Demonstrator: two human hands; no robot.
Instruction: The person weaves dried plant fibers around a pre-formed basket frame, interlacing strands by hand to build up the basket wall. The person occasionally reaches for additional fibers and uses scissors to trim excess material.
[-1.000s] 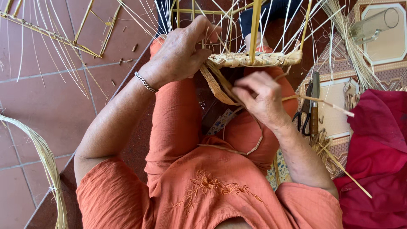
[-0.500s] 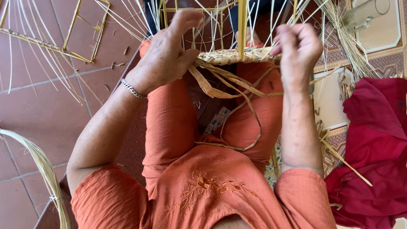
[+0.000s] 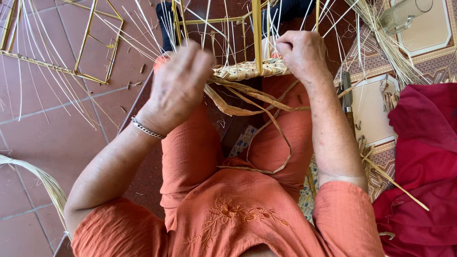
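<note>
Left hand (image 3: 178, 88): fingers loosely curled, grip unclear | Right hand (image 3: 300, 52): fingers pinching woven band (image 3: 250, 70) | Fibre strands (image 3: 247, 95): light, pliant, brittle if kinked; hold close to weave.

Place: home craft floor, a weaving spot.
Signs: reed frame (image 3: 90, 43) on red floor tiles (image 3: 52, 128); patterned mat (image 3: 428, 43) right of it.

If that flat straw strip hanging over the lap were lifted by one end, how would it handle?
The flat strip would likely be floppy: it droops in a loose loop across the lap below the woven band. It looks thin, so probably light. Its visible folds suggest it creases rather than snaps.
</note>
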